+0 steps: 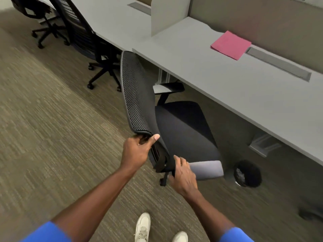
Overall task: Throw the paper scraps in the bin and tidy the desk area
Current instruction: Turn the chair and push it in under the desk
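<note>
A black mesh-backed office chair stands at the grey desk, its seat facing the desk's edge. My left hand grips the top edge of the chair's backrest. My right hand rests on the back of the chair's near armrest, fingers curled around it. A small black bin with crumpled paper inside sits on the carpet under the desk, right of the chair. A pink folder lies flat on the desk near the rear partition.
A second dark chair stands at the neighbouring desk to the left, and a third at far left. A white divider separates the desks. My white shoes stand on the brown carpet.
</note>
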Demonstrator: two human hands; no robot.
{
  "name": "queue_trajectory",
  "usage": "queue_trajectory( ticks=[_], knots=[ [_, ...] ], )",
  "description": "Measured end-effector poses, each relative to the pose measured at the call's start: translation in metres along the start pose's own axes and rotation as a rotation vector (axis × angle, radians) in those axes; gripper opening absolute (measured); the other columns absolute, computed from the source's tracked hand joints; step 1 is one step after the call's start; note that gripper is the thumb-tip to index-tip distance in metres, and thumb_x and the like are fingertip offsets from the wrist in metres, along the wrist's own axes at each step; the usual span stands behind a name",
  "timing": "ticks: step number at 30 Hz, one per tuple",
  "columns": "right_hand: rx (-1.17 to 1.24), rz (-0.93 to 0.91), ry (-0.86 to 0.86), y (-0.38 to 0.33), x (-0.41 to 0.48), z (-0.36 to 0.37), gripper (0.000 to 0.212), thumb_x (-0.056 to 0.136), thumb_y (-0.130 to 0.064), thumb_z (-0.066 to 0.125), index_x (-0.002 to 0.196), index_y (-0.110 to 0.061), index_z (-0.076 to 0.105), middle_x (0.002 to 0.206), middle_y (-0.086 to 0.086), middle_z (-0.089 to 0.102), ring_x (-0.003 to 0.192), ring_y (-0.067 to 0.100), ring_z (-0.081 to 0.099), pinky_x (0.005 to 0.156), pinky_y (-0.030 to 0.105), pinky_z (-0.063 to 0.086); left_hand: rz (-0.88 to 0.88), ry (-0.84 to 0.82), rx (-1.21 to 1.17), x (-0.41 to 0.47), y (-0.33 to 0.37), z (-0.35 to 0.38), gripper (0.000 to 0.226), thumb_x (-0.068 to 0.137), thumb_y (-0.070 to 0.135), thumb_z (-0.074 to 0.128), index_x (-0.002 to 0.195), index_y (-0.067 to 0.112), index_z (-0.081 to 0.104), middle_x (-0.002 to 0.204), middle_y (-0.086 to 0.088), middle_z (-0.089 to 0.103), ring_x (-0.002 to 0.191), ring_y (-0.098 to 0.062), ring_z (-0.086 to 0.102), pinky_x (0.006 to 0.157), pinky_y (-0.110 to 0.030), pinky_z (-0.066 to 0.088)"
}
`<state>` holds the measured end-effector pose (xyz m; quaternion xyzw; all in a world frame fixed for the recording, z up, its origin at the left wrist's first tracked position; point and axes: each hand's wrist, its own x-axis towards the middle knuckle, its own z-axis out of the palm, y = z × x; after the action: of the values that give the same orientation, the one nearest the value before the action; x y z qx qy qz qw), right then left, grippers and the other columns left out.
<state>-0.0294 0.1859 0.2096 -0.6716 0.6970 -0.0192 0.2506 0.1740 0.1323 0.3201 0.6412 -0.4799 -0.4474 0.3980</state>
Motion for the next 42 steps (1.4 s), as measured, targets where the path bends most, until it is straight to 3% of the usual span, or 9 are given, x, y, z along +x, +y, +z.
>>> queue_trajectory(
  ticks=[3,6,11,14,17,21,26,30,42],
  knots=[
    [0.083,-0.001,0.180,-0.026,-0.010,-0.014,0.091,0.084,-0.052,0.069,0.160,-0.020,0.029,0.155,0.002,0.046,0.139,0.026,0.049,0.108,0.044,0.052,-0.002,-0.160,0.010,-0.012,-0.011,-0.007,0.046,0.075,0.069,0.081,0.098,0.029,0.083,0.091,0.009,0.084,0.088,-0.011,0.081,0.088,-0.047,0.066],
    [0.207,-0.006,0.388,-0.051,-0.025,-0.032,0.091,0.080,-0.061,0.066,0.157,-0.024,0.036,0.147,-0.001,0.054,0.131,0.021,0.055,0.106,0.041,0.052,-0.017,-0.335,0.092,-0.014,-0.022,-0.027,0.025,0.082,0.043,0.081,0.106,0.037,0.082,0.101,0.008,0.085,0.101,-0.019,0.081,0.093,-0.051,0.064],
    [0.301,-0.070,0.674,-0.082,-0.049,-0.060,0.085,0.078,-0.063,0.076,0.149,-0.026,0.048,0.140,-0.011,0.058,0.122,0.010,0.059,0.096,0.031,0.053,-0.041,-0.174,0.140,0.015,-0.029,-0.083,0.035,0.104,0.000,0.060,0.119,0.029,0.073,0.113,0.000,0.083,0.098,-0.021,0.082,0.095,-0.048,0.064],
    [0.235,-0.091,0.757,-0.091,-0.062,-0.072,0.082,0.078,-0.068,0.077,0.143,-0.022,0.055,0.140,-0.008,0.060,0.127,0.013,0.059,0.102,0.036,0.051,0.055,-0.033,0.190,0.044,-0.013,-0.117,0.026,0.105,0.010,0.061,0.124,0.023,0.073,0.112,-0.001,0.081,0.100,-0.017,0.080,0.099,-0.052,0.062],
    [0.147,-0.069,0.812,-0.096,-0.072,-0.079,0.080,0.081,-0.074,0.073,0.138,-0.019,0.061,0.137,-0.001,0.063,0.127,0.018,0.060,0.105,0.041,0.048,0.212,0.075,0.284,0.074,0.011,-0.135,0.013,0.101,0.039,0.068,0.114,0.042,0.068,0.109,0.007,0.077,0.099,-0.008,0.073,0.099,-0.049,0.061],
    [0.068,-0.013,0.885,-0.099,-0.077,-0.086,0.072,0.086,-0.077,0.065,0.130,-0.020,0.066,0.130,0.001,0.065,0.122,0.022,0.061,0.104,0.045,0.047,0.363,0.060,0.375,0.110,0.035,-0.138,0.058,0.086,0.082,0.057,0.137,0.058,0.045,0.156,-0.001,0.052,0.138,-0.020,0.056,0.113,-0.041,0.049],
    [0.015,0.131,0.885,-0.093,-0.074,-0.094,0.069,0.090,-0.079,0.058,0.128,-0.021,0.067,0.126,0.001,0.066,0.120,0.024,0.062,0.103,0.046,0.046,0.455,-0.125,0.594,0.129,0.041,-0.122,0.112,0.076,0.095,0.051,0.161,0.023,0.035,0.175,-0.005,0.020,0.164,-0.026,0.016,0.132,-0.053,0.022],
    [-0.032,0.158,0.857,-0.077,-0.073,-0.098,0.069,0.092,-0.080,0.054,0.127,-0.022,0.068,0.124,0.002,0.066,0.117,0.025,0.061,0.098,0.047,0.047,0.485,-0.168,0.615,0.120,0.039,-0.099,0.114,0.068,0.090,0.059,0.160,0.026,0.037,0.177,-0.007,0.000,0.165,-0.034,-0.010,0.131,-0.061,0.011],
    [-0.009,0.171,0.765,-0.049,-0.059,-0.120,0.073,0.094,-0.080,0.048,0.139,-0.024,0.064,0.124,0.006,0.061,0.116,0.024,0.056,0.075,0.043,0.061,0.531,-0.161,0.535,0.136,0.052,-0.067,0.138,0.052,0.107,0.052,0.157,0.020,0.039,0.174,-0.002,0.000,0.164,-0.035,-0.012,0.126,-0.069,0.018]
  ],
)
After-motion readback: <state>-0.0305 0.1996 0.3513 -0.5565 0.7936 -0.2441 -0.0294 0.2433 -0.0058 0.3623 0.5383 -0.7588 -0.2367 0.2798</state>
